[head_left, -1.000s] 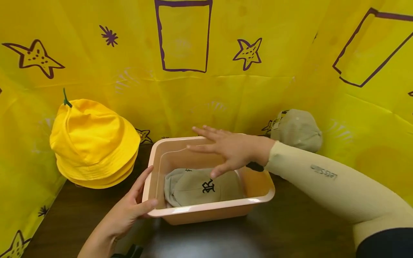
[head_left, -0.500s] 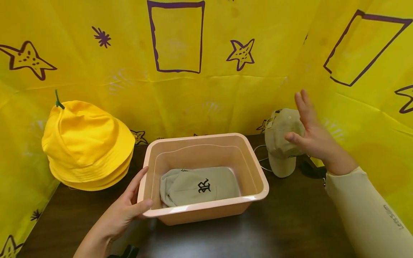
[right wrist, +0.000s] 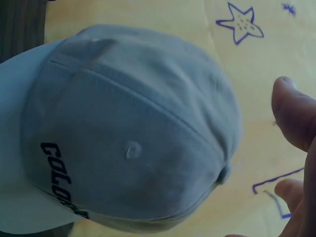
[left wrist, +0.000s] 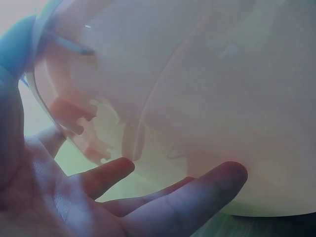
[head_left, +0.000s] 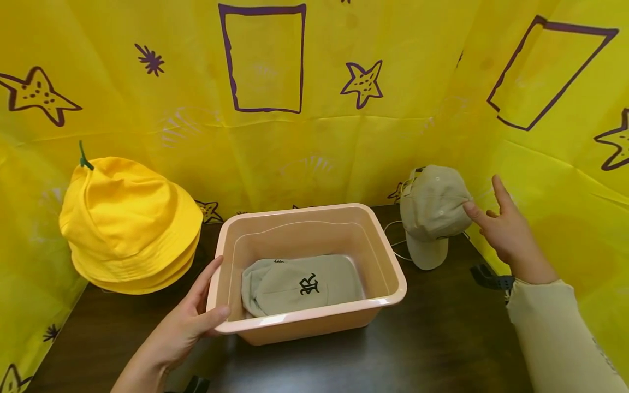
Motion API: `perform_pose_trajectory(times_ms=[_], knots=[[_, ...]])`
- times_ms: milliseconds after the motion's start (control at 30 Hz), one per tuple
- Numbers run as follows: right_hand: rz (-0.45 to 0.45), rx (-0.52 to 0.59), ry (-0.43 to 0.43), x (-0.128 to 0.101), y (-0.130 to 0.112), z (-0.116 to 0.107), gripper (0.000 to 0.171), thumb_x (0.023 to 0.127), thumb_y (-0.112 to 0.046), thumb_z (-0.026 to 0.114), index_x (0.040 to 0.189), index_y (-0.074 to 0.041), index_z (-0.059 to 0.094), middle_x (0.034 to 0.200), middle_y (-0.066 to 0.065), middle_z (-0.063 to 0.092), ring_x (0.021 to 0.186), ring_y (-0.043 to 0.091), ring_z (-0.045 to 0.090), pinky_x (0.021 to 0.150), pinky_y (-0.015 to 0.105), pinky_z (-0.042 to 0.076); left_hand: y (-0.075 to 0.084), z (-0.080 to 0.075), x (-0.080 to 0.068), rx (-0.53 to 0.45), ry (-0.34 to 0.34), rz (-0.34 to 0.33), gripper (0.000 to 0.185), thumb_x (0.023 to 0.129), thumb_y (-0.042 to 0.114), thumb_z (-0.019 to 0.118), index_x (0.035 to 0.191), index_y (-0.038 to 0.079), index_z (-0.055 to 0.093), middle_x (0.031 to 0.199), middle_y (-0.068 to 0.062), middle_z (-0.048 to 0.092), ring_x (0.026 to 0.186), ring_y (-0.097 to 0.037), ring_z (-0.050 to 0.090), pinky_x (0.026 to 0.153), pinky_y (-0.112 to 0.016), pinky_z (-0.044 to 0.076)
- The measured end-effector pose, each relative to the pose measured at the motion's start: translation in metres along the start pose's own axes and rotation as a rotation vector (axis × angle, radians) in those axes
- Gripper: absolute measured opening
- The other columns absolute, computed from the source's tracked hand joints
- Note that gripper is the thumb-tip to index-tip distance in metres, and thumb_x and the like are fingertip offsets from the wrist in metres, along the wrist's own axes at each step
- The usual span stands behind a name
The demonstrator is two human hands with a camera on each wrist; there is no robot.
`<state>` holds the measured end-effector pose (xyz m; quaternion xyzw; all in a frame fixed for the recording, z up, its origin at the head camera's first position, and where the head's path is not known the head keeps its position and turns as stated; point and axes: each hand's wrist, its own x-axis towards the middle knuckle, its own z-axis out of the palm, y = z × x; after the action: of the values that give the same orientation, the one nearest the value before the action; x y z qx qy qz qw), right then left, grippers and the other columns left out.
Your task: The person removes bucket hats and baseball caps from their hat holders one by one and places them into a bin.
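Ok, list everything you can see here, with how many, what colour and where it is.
Tub: one, pale pink plastic, centre of the table.
Folded cap: one, khaki with a black emblem, lying inside the tub.
Standing cap: one, khaki with black lettering, right rear of the table, against the backdrop.
Bucket hats: a stack, count unclear, yellow, with a green stem on top, left rear.
Table: one, dark brown wood.
Backdrop: yellow sheet with purple stars and rectangles, behind and at both sides.
Strap: one, black, on the table near the right wrist.
Left hand: rests on the tub's near left corner, thumb on the rim.
Right hand: fingers extended, thumb tip at the standing cap.
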<state>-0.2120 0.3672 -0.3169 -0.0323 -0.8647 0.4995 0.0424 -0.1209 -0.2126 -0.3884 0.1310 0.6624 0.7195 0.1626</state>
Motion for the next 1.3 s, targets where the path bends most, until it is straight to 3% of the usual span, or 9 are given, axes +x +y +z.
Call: perform_pose_trajectory(times_ms=[133, 300, 400, 500, 633, 767, 933, 1167, 1300], knots=[[0.041, 0.057, -0.038, 0.005, 0.007, 0.0, 0.091, 0.1, -0.042, 0.056, 0.151, -0.045, -0.019, 0.159, 0.02, -0.025, 0.14, 0.058, 0.005, 0.099, 0.054, 0.042, 0.0, -0.001, 0.0, -0.009, -0.002, 0.002, 0.089, 0.097, -0.001, 0.058, 0.161, 0.028, 0.004, 0.156, -0.026, 0.003, 0.115, -0.047, 0.047, 0.078, -0.046, 0.056], [0.032, 0.071, -0.067, 0.012, 0.014, 0.0, 0.09, 0.101, -0.038, 0.057, 0.155, -0.037, -0.016, 0.16, 0.024, -0.019, 0.137, 0.056, 0.019, 0.07, 0.015, 0.051, 0.0, -0.002, -0.001, -0.015, 0.0, -0.01, 0.089, 0.097, 0.0, 0.058, 0.161, 0.028, 0.004, 0.156, -0.024, 0.002, 0.116, -0.047, 0.046, 0.079, -0.046, 0.055], [0.026, 0.05, -0.072, 0.014, 0.015, 0.001, 0.088, 0.1, -0.038, 0.058, 0.158, -0.034, -0.008, 0.161, 0.027, -0.005, 0.134, 0.049, 0.033, 0.072, 0.017, 0.052, -0.001, -0.002, -0.001, -0.017, -0.001, -0.007, 0.088, 0.097, 0.0, 0.058, 0.161, 0.028, 0.004, 0.156, -0.025, 0.003, 0.116, -0.047, 0.046, 0.079, -0.046, 0.055], [0.023, 0.029, -0.042, 0.016, 0.014, 0.002, 0.086, 0.098, -0.038, 0.062, 0.161, -0.027, 0.004, 0.159, 0.03, 0.009, 0.113, 0.026, 0.058, 0.073, 0.021, 0.053, -0.001, -0.002, -0.001, -0.016, -0.004, 0.003, 0.088, 0.097, -0.001, 0.058, 0.161, 0.028, 0.004, 0.155, -0.026, 0.004, 0.115, -0.047, 0.047, 0.078, -0.046, 0.056], [0.03, 0.013, 0.021, 0.017, 0.013, 0.004, 0.079, 0.097, -0.038, 0.064, 0.159, -0.012, 0.023, 0.155, 0.032, 0.022, 0.087, -0.006, 0.058, 0.073, 0.023, 0.055, -0.001, -0.002, -0.001, -0.009, -0.004, 0.01, 0.088, 0.097, -0.001, 0.058, 0.161, 0.027, 0.004, 0.155, -0.027, 0.006, 0.113, -0.047, 0.049, 0.077, -0.046, 0.056], [0.044, 0.016, 0.062, 0.018, 0.012, 0.006, 0.073, 0.097, -0.041, 0.063, 0.153, -0.001, 0.037, 0.149, 0.03, 0.036, 0.084, -0.008, 0.059, 0.073, 0.025, 0.056, 0.0, -0.002, -0.001, -0.001, -0.001, 0.003, 0.088, 0.097, 0.0, 0.058, 0.161, 0.027, 0.005, 0.154, -0.028, 0.007, 0.112, -0.046, 0.049, 0.076, -0.045, 0.056], [0.042, 0.022, 0.095, 0.019, 0.011, 0.008, 0.067, 0.098, -0.037, 0.063, 0.147, 0.004, 0.044, 0.128, 0.01, 0.055, 0.084, -0.006, 0.062, 0.071, 0.025, 0.056, 0.0, -0.001, -0.001, 0.002, 0.004, -0.007, 0.088, 0.097, 0.0, 0.058, 0.161, 0.028, 0.005, 0.154, -0.028, 0.008, 0.112, -0.046, 0.05, 0.076, -0.045, 0.056], [0.046, 0.033, 0.134, 0.019, 0.01, 0.009, 0.064, 0.1, -0.035, 0.06, 0.148, 0.004, 0.043, 0.121, -0.001, 0.055, 0.086, -0.005, 0.06, 0.072, 0.024, 0.056, 0.001, -0.001, -0.001, 0.005, 0.006, -0.011, 0.088, 0.097, 0.0, 0.059, 0.161, 0.029, 0.006, 0.154, -0.027, 0.008, 0.112, -0.046, 0.05, 0.076, -0.045, 0.056], [0.048, 0.173, 0.18, 0.019, 0.01, 0.006, 0.066, 0.098, -0.031, 0.062, 0.149, 0.004, 0.04, 0.114, -0.007, 0.055, 0.087, -0.003, 0.062, 0.069, 0.024, 0.056, 0.0, -0.001, -0.001, 0.002, 0.006, -0.011, 0.088, 0.097, 0.0, 0.059, 0.161, 0.029, 0.006, 0.155, -0.027, 0.007, 0.112, -0.046, 0.05, 0.076, -0.045, 0.056]])
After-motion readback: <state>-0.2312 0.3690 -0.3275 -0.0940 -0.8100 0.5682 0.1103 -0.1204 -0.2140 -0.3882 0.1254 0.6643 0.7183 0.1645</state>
